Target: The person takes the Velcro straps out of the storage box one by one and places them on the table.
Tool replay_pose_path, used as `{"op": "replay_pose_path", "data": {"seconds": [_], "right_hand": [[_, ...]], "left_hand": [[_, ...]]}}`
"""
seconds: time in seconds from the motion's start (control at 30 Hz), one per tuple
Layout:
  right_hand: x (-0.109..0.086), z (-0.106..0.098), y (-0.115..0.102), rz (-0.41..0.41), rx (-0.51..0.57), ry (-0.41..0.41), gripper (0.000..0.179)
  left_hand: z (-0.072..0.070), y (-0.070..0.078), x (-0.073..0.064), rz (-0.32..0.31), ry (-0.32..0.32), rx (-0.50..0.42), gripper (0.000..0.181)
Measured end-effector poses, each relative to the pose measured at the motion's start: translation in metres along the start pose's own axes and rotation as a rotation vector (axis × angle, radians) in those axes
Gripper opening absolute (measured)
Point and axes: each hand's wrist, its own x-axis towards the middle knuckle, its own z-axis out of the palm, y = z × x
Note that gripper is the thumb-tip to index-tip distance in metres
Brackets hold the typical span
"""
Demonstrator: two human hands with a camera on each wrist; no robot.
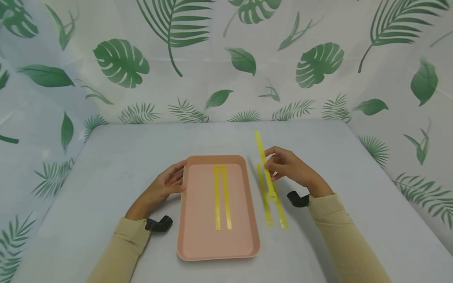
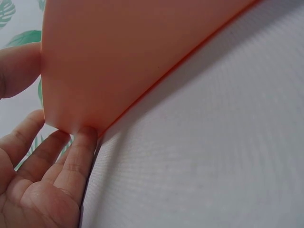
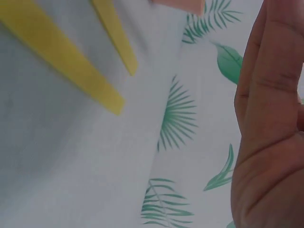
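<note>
My right hand [image 1: 286, 167] pinches a yellow cable tie [image 1: 262, 147] between thumb and fingers, its slotted head hanging down and its plain end pointing away. Beneath it two more yellow cable ties [image 1: 264, 204] lie on the table to the right of a pink tray [image 1: 183, 220]. Inside the tray, a pair of yellow cable ties [image 1: 217, 200] lie side by side, slotted heads at the far end. My left hand [image 1: 166, 182] rests against the tray's left side; in the left wrist view its extended fingertips [image 2: 85, 135] touch the tray's outer wall [image 2: 118, 57].
A white cloth covers the table [image 1: 134, 149]. Behind it and along the sides hangs a leaf-print curtain [image 1: 198, 63]. Black wrist mounts [image 1: 159, 224] stick out at both sleeve cuffs.
</note>
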Motion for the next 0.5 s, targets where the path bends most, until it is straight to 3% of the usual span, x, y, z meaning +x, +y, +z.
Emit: {"op": "replay_pose_path", "data": {"seconds": [0.5], "right_hand": [[-0.02, -0.012, 0.018, 0.016, -0.007, 0.024, 0.036]], "left_hand": [[0.002, 0.0, 0.0, 0.008, 0.006, 0.021, 0.087]]}}
